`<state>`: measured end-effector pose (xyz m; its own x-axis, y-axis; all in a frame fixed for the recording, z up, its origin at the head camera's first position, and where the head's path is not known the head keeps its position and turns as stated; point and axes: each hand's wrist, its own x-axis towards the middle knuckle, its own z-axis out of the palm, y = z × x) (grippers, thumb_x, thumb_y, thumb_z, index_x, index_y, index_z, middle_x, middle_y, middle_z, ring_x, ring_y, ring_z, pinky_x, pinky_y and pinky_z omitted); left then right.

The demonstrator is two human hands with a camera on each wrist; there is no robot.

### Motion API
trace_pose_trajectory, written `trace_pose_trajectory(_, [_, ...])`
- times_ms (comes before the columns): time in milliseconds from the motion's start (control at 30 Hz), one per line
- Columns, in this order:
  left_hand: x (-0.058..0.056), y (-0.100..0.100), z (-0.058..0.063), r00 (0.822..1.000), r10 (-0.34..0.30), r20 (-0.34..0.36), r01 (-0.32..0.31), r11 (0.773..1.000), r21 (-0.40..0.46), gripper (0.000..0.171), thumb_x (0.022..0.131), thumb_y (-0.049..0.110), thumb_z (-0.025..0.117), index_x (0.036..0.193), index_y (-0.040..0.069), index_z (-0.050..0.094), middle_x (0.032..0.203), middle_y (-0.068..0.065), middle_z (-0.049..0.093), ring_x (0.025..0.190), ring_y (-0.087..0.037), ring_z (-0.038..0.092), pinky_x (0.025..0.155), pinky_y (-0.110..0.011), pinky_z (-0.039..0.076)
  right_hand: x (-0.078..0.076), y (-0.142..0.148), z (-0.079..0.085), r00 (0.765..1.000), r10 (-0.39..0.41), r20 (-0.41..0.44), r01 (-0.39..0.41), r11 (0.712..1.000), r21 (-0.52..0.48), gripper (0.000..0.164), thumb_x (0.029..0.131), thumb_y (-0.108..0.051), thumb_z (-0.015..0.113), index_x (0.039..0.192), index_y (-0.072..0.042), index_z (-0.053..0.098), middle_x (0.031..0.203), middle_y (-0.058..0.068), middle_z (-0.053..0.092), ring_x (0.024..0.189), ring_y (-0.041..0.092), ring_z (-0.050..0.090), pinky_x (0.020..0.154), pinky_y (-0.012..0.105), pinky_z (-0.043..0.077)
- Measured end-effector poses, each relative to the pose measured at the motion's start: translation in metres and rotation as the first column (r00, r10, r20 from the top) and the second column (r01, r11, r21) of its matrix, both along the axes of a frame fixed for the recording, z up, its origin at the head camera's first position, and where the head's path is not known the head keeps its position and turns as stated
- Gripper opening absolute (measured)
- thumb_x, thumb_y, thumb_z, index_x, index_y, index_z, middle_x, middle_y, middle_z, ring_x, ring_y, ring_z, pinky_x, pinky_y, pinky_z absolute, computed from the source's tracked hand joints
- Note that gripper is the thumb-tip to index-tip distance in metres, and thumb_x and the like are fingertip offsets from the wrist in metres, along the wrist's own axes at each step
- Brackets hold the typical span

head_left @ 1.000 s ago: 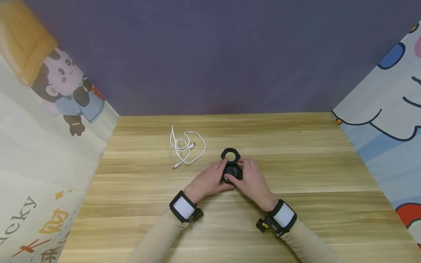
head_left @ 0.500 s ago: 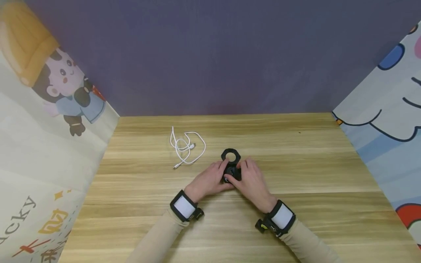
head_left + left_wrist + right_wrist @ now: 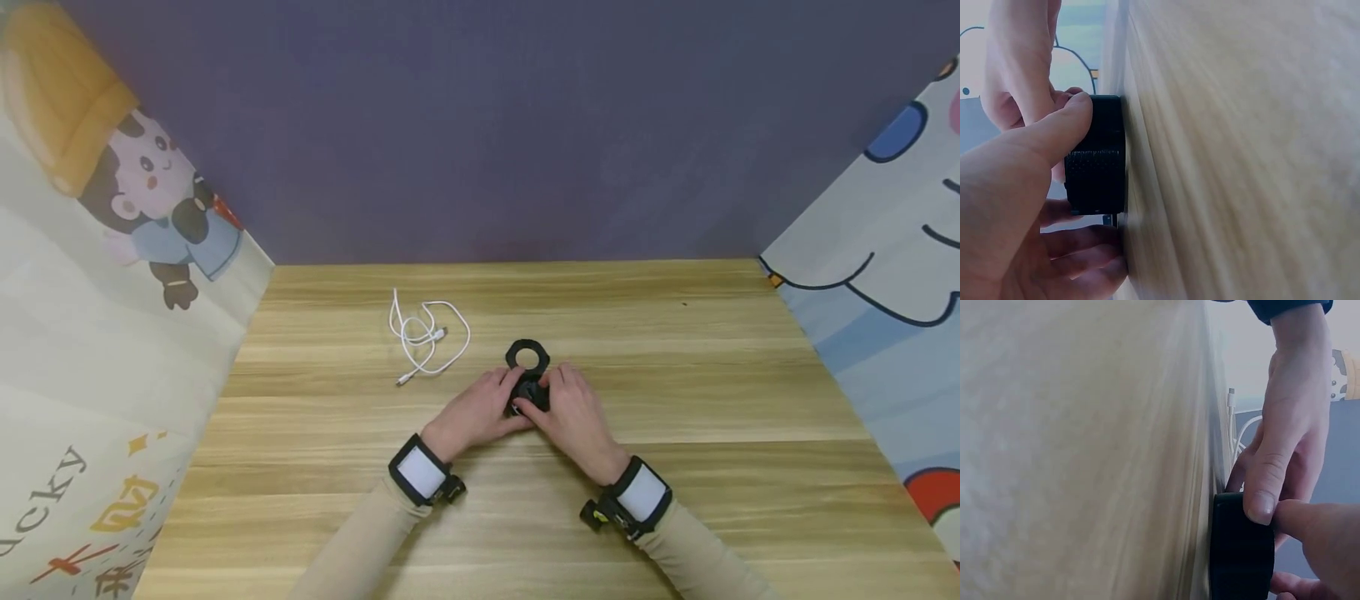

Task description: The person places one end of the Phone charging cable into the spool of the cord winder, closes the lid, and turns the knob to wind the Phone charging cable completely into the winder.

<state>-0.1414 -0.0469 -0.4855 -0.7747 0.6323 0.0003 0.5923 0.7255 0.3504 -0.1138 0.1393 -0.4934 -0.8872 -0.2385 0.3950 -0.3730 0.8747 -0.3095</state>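
A small black octagonal case (image 3: 1095, 181) stands on the wooden table with its lid (image 3: 528, 343) folded back, and the lid has a round hole. My left hand (image 3: 476, 412) grips the case from the left, thumb at the near side and fingers round the far side. Inside sits a dark round item (image 3: 529, 390), largely covered by fingers. From the right, my right hand (image 3: 577, 421) reaches over the case, thumb and fingertips curled in at the dark item; I cannot tell its kind.
A loosely looped white charging cable (image 3: 431, 370) lies left of the case, farther back. Behind the wooden table (image 3: 675, 358) rises a dark blue-grey wall (image 3: 480, 133). Cartoon-printed panels (image 3: 52, 275) stand along both sides.
The right hand's fingertips have moved inward from the case's far right rim toward the dark item. The left hand, case and cable have stayed nearly in place.
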Motion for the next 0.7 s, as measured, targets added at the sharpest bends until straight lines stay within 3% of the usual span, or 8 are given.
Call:
trace_pose_trajectory(267, [0.0,-0.001,0.001,1.0,0.005,0.01,-0.005,1.0,0.026,0.084,0.095,0.058,0.067,0.154,0.003,0.041,0.145,-0.021,0.055,0.13,-0.034,0.058,0.111,-0.042,0.049,-0.001,0.001,0.005,0.997,0.019,0.07,-0.017,1.0,-0.019,0.047,0.083,-0.037,0.088,0.098,0.002,0.069,0.092,0.012,0.063,0.083,0.026,0.063,0.072,0.042,0.058])
trace_pose_trajectory(500, [0.0,-0.002,0.001,1.0,0.005,0.004,-0.005,0.999,0.041,0.083,0.094,0.058,0.069,0.153,0.005,0.044,0.143,-0.021,0.056,0.126,-0.033,0.06,0.107,-0.041,0.052,-0.004,0.003,0.012,0.989,0.083,0.122,-0.081,0.996,-0.022,0.044,0.085,-0.032,0.087,0.102,0.005,0.071,0.096,0.012,0.064,0.088,0.026,0.065,0.079,0.042,0.059])
trace_pose_trajectory(700, [-0.002,-0.002,0.0,1.0,0.006,0.009,-0.006,0.999,0.052,0.083,0.093,0.058,0.071,0.153,0.006,0.045,0.14,-0.02,0.058,0.123,-0.031,0.062,0.105,-0.042,0.053,-0.007,0.007,0.015,0.977,0.118,0.179,-0.113,0.993,-0.038,0.043,0.083,-0.028,0.089,0.105,0.004,0.07,0.097,0.011,0.064,0.089,0.024,0.064,0.077,0.042,0.06])
